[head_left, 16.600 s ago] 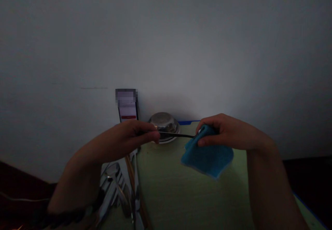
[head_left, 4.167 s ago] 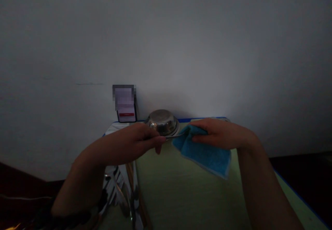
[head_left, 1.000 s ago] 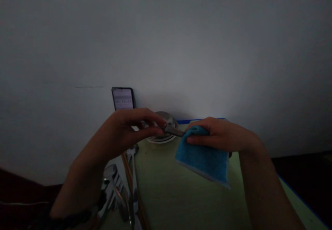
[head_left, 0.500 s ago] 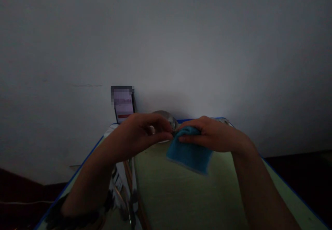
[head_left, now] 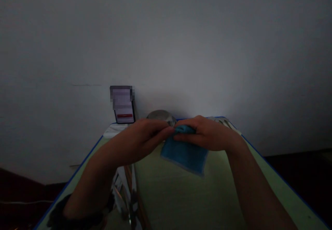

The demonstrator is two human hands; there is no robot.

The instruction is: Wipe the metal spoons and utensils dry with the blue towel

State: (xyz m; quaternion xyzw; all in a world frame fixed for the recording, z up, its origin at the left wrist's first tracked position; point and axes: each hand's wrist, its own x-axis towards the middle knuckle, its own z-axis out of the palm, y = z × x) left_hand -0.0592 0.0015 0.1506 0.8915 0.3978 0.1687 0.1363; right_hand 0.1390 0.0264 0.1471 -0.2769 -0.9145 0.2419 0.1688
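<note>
A blue cloth [head_left: 185, 157] with a pale edge is bunched in my right hand [head_left: 207, 133]. Thumb and fingers press its upper part, while the lower part hangs down over the table. My left hand [head_left: 149, 138] is closed in a pinch, its fingertips meeting the cloth's upper left corner and the right fingertips. Whatever sits between the left fingertips is hidden. Just behind both hands stands a round metal bowl or pot [head_left: 160, 114], partly covered by them.
A phone [head_left: 124, 107] leans against the wall at the table's back left, beside a white folded thing [head_left: 115, 130]. Several utensils lie at left under my forearm, some metallic [head_left: 121, 199]. More slim items [head_left: 224, 122] rest at the back right corner. The green table [head_left: 186, 199] has blue edges.
Both hands and the cloth have shifted slightly left. My left fingers have closed up and come against the cloth; a gap showed between them before. More of the metal bowl or pot shows.
</note>
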